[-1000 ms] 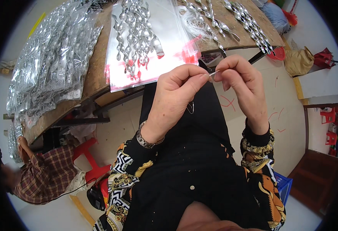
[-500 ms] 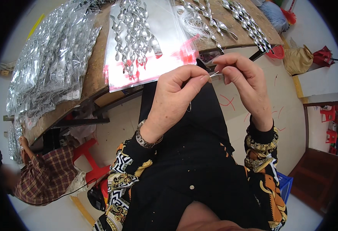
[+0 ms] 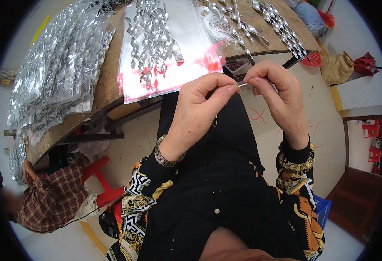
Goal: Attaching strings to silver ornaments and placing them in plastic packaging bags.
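My left hand and my right hand meet above my lap, just off the table's front edge. Each is closed in a pinch of thumb and forefinger. Between the fingertips runs a short stretch of thin pale string, held taut. A small loop of what seems the same strand hangs below my left palm. Beyond my left hand lies a stack of clear plastic bags with pink-red printed ends. Twisted silver spiral strips rest on top of the bags.
A heap of bagged silver spirals covers the table's left side. Farther right lie a white string bundle, loose silver spirals and a red basket. A person in a checked shirt sits at left beside a red stool.
My right fingers have closed tighter and shifted slightly to the left. The strand between my fingertips, looped and forked before, now looks straight and pulled tight.
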Tool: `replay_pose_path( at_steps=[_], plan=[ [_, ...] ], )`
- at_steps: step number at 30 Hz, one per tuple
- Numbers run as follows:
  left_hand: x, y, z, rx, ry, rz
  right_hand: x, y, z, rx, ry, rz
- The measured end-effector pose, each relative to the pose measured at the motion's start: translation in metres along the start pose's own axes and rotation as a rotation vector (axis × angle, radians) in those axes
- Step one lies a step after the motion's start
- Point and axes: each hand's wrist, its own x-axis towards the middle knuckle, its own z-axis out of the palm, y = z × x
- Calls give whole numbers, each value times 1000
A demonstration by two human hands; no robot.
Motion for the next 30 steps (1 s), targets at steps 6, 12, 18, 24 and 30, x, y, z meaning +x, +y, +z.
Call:
replay_pose_path(
  at_steps=[6, 12, 18, 24, 30],
  plan=[
    [0, -1, 0, -49, -2, -24, -1, -2, 2, 15, 21, 25],
    [-1, -1, 0, -50, 6, -23, -3, -4, 1, 34, 5, 79],
    [-1, -1, 0, -21, 14, 5, -5, -4, 0, 128, 65, 56],
    [-1, 2, 2, -28, 17, -21, -3, -8, 0, -90, 25, -128],
    [-1, -1, 2, 4, -9, 10, -2, -5, 0, -171, 5, -195]
  ],
)
